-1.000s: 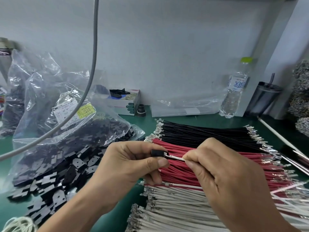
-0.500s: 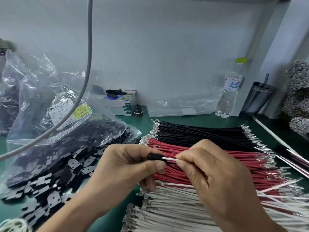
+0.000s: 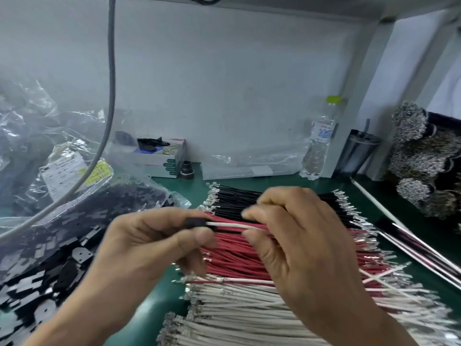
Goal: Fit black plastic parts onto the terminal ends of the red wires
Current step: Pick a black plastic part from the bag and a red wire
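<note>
Your left hand (image 3: 159,243) pinches a black plastic part (image 3: 195,223). Your right hand (image 3: 299,248) pinches the white wire (image 3: 232,225) in it. Bag labels (image 3: 74,174) at the far left are too blurry to read.

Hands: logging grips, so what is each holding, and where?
Left hand pinches the black plastic part; right hand pinches the white wire along its length.

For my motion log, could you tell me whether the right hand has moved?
Yes: the right hand has shifted away from the person, farther across the black wires.
</note>
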Motion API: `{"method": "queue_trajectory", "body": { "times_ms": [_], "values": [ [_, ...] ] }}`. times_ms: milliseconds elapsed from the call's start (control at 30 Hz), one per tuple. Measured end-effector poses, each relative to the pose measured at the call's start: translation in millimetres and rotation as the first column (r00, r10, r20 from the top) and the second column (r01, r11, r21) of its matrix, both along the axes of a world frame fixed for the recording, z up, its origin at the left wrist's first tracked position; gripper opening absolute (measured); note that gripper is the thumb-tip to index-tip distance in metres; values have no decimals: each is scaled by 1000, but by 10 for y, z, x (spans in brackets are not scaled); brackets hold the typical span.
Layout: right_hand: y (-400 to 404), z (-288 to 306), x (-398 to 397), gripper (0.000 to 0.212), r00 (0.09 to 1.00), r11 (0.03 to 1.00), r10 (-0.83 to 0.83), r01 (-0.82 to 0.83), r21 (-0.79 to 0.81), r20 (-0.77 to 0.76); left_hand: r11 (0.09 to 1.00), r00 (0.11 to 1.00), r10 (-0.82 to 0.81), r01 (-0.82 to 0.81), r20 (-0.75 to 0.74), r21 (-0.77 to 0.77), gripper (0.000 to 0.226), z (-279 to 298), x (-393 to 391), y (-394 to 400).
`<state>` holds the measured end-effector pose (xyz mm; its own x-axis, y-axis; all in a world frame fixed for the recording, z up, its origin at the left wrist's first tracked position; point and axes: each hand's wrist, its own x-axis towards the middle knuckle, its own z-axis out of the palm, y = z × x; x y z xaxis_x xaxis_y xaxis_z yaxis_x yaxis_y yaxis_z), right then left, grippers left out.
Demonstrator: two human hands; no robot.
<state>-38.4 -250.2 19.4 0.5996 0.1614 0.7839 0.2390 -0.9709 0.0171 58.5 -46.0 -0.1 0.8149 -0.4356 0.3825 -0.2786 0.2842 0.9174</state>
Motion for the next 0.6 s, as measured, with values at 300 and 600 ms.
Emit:
{"method": "queue_trajectory", "body": {
  "times_ms": [300, 600],
  "values": [
    [-839, 841, -398, 12, 949, 963, -224, 181, 199, 221, 966, 977, 169, -190, 129, 177, 67, -46, 318, 243],
    [-2698, -214, -1070, 45, 505, 614, -711, 785, -81, -489, 493, 712, 157, -657, 684, 571, 23, -1085, 1412, 670]
  ]
}}
